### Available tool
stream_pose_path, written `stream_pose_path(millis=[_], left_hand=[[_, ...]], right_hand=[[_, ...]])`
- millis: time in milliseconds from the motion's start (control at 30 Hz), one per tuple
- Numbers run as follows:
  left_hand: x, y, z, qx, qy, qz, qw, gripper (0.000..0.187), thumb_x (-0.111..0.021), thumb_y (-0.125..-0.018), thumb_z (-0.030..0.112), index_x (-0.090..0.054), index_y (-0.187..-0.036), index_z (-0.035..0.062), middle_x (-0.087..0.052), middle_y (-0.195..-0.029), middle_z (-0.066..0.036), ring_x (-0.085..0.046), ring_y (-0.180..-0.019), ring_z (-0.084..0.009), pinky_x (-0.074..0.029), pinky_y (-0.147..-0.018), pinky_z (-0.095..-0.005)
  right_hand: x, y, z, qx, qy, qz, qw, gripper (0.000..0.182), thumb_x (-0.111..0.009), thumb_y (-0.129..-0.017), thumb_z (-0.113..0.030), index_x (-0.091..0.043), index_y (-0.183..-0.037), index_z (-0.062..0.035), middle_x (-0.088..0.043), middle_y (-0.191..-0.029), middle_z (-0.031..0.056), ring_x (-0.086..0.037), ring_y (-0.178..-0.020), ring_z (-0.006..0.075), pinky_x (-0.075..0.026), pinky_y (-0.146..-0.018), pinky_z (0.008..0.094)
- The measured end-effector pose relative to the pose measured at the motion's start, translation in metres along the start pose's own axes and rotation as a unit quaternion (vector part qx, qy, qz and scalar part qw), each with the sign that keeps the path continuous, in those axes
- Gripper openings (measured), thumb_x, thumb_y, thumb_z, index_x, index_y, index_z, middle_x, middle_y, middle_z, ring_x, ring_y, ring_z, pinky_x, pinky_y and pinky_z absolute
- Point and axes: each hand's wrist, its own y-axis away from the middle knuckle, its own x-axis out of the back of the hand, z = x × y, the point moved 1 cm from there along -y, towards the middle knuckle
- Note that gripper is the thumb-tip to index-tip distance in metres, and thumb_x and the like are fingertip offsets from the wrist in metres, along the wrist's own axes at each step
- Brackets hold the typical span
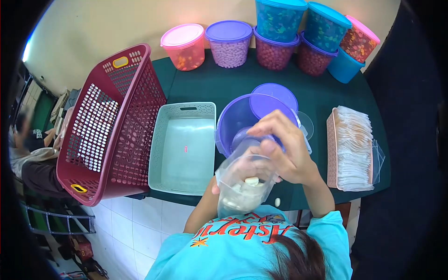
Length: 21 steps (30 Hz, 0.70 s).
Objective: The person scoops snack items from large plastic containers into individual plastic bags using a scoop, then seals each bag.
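Note:
A clear plastic bag [242, 196] with several white oval pieces in its lower part is tilted in front of my chest. My left hand [254, 166] grips the bag, its fingers partly seen through the plastic. My right hand [287, 147] is over the bag's upper end, fingers curved and thumb apart from the fingertips; I see nothing held between them. Just behind both hands stands an open purple tub [231, 114], its inside partly covered by my right hand. One loose white piece [277, 202] lies near the front table edge.
Left of the tub are a pale green tray [182, 149] and a tall maroon basket [123, 135]. A pink basket [332, 151] of packed white sachets [353, 149] stands right. Behind are a purple lid [280, 93] and lidded tubs [228, 44], some stacked. Another person [35, 154] sits far left.

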Motion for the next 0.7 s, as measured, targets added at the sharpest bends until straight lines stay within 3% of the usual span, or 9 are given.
stream_pose_path(millis=[167, 200, 267, 333, 400, 433, 467, 600, 700], left_hand=[[0.001, 0.028, 0.011, 0.048, -0.076, 0.116, 0.989, 0.125, -0.083, -0.029, 0.05, -0.013, -0.123, 0.0064, -0.036, -0.116, -0.032, -0.042, -0.108, -0.0419, -0.036, -0.09, -0.048], [-0.011, 0.028, 0.016, 0.011, -0.056, 0.154, 0.986, 0.124, -0.083, -0.029, 0.049, -0.014, -0.123, 0.0065, -0.036, -0.116, -0.032, -0.042, -0.107, -0.0425, -0.037, -0.09, -0.0487], [-0.034, 0.024, 0.032, -0.049, -0.012, 0.231, 0.972, 0.124, -0.083, -0.03, 0.049, -0.014, -0.123, 0.0067, -0.035, -0.116, -0.033, -0.043, -0.105, -0.0439, -0.037, -0.089, -0.0501], [-0.031, 0.033, 0.038, -0.062, 0.029, 0.264, 0.962, 0.123, -0.083, -0.03, 0.048, -0.014, -0.123, 0.0067, -0.035, -0.116, -0.033, -0.044, -0.104, -0.0446, -0.038, -0.089, -0.0508], [-0.026, 0.046, 0.04, -0.07, -0.015, 0.258, 0.963, 0.132, -0.082, -0.025, 0.053, -0.01, -0.125, 0.0053, -0.034, -0.116, -0.033, -0.043, -0.104, -0.0459, -0.038, -0.089, -0.0529], [-0.027, 0.05, 0.039, -0.064, -0.005, 0.262, 0.963, 0.132, -0.082, -0.025, 0.053, -0.01, -0.125, 0.0053, -0.034, -0.116, -0.033, -0.043, -0.104, -0.0459, -0.038, -0.089, -0.0529], [-0.028, 0.051, 0.039, -0.035, -0.041, 0.296, 0.954, 0.131, -0.08, -0.028, 0.056, -0.011, -0.129, 0.0082, -0.036, -0.115, -0.03, -0.043, -0.103, -0.0424, -0.037, -0.087, -0.0507], [-0.029, 0.052, 0.032, 0.007, -0.082, 0.354, 0.932, 0.13, -0.079, -0.031, 0.058, -0.011, -0.131, 0.0112, -0.038, -0.114, -0.026, -0.045, -0.098, -0.0388, -0.038, -0.082, -0.0472], [-0.028, 0.054, 0.034, 0.039, -0.074, 0.331, 0.94, 0.13, -0.079, -0.03, 0.058, -0.012, -0.131, 0.0114, -0.038, -0.113, -0.024, -0.047, -0.093, -0.0385, -0.039, -0.08, -0.0471]], right_hand=[[0.027, 0.036, 0.008, -0.043, 0.017, 0.23, 0.972, 0.026, -0.038, -0.087, -0.017, -0.056, -0.083, 0.0018, -0.053, -0.08, 0.0103, -0.051, -0.075, 0.0163, -0.041, -0.068, 0.0264], [0.035, 0.054, 0.011, -0.054, 0.019, 0.273, 0.96, 0.025, -0.038, -0.086, -0.015, -0.056, -0.083, 0.0021, -0.052, -0.079, 0.01, -0.05, -0.073, 0.0149, -0.04, -0.067, 0.0258], [0.051, 0.108, 0.023, -0.144, 0.138, 0.377, 0.905, 0.023, -0.038, -0.086, -0.014, -0.054, -0.083, 0.003, -0.052, -0.079, 0.0084, -0.049, -0.072, 0.014, -0.039, -0.067, 0.0251], [0.04, 0.194, 0.06, -0.268, 0.338, 0.439, 0.788, 0.019, -0.044, -0.083, -0.011, -0.053, -0.088, 0.0048, -0.053, -0.082, 0.013, -0.051, -0.077, 0.0231, -0.04, -0.073, 0.0316], [0.001, 0.268, 0.083, -0.316, 0.469, 0.181, 0.805, 0.044, -0.051, -0.077, -0.017, -0.045, -0.117, -0.0001, -0.045, -0.118, 0.0186, -0.041, -0.11, 0.0335, -0.028, -0.094, 0.0433], [-0.034, 0.305, 0.1, -0.439, 0.418, 0.105, 0.788, 0.051, -0.049, -0.077, -0.022, -0.039, -0.123, -0.0021, -0.036, -0.129, 0.0161, -0.032, -0.12, 0.0323, -0.02, -0.099, 0.0453], [-0.05, 0.316, 0.097, -0.389, 0.502, 0.064, 0.769, 0.052, -0.046, -0.077, -0.024, -0.039, -0.124, -0.0035, -0.034, -0.132, 0.0137, -0.03, -0.122, 0.0303, -0.018, -0.1, 0.046], [-0.05, 0.326, 0.107, -0.343, 0.484, 0.132, 0.794, 0.046, -0.044, -0.074, -0.018, -0.047, -0.119, -0.0087, -0.041, -0.128, 0.0103, -0.036, -0.118, 0.0293, -0.022, -0.098, 0.0455], [-0.049, 0.326, 0.108, -0.326, 0.482, 0.155, 0.798, 0.046, -0.044, -0.073, -0.017, -0.049, -0.118, -0.0092, -0.042, -0.126, 0.0097, -0.037, -0.117, 0.0289, -0.024, -0.097, 0.0445]])
